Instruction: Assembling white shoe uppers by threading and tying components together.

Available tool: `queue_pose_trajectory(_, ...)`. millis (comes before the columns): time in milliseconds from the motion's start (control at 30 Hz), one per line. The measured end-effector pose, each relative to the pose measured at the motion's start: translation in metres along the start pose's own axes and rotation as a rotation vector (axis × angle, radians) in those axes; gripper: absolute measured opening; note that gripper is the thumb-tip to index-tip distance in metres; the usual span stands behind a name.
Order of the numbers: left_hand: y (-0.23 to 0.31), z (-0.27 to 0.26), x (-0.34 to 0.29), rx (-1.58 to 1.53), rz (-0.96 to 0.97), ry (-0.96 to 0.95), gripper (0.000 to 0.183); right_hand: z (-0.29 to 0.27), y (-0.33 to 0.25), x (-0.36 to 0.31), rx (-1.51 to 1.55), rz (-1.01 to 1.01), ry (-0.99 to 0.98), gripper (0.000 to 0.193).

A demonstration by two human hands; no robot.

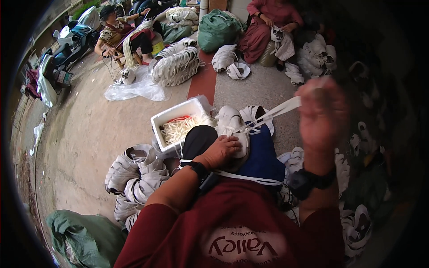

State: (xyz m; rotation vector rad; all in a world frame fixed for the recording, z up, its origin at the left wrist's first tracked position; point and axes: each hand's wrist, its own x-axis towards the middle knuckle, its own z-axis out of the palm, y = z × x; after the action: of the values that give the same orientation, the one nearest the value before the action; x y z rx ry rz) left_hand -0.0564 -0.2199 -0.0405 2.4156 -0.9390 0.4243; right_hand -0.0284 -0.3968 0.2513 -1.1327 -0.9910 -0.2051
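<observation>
A white lace-up shoe rests on my lap, over dark blue cloth. My left hand is wrapped over the near part of the shoe and holds it down. Raised to the right, my right hand is closed on white shoelaces, blurred by motion. The laces run taut from the shoe's eyelets up to that fist. Just left of the shoe stands a white foam box with many loose cream laces and something red inside.
Bundles of white shoes lie at my left, with more shoes at my right. A green sack sits at lower left, another green sack farther off. Two people work ahead: one seated person left, another person right.
</observation>
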Motion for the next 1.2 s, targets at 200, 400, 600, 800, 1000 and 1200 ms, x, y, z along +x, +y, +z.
queue_pose_trajectory(200,0.009,-0.005,0.014,-0.118,0.040,0.052,0.021,0.000,-0.106,0.037,-0.031,-0.156,-0.034,0.011)
queue_pose_trajectory(400,-0.008,-0.002,0.026,-0.299,-0.562,0.465,0.011,-0.005,-0.093,0.016,-0.381,-0.169,-0.022,0.027)
queue_pose_trajectory(600,-0.011,-0.017,0.065,0.173,-0.498,-0.198,0.013,-0.006,-0.095,0.014,-0.342,-0.021,0.022,0.029)
queue_pose_trajectory(800,-0.014,-0.006,0.063,-0.081,-0.836,0.091,0.016,-0.009,-0.087,0.014,-0.290,0.015,0.079,0.030)
queue_pose_trajectory(1000,-0.048,0.009,0.045,-0.978,-0.892,0.124,0.015,-0.010,-0.080,0.013,-0.165,0.044,0.012,0.030)
queue_pose_trajectory(1200,-0.066,0.012,0.036,-0.699,-0.676,-0.023,0.016,-0.006,-0.073,0.015,-0.213,0.037,-0.006,0.032)
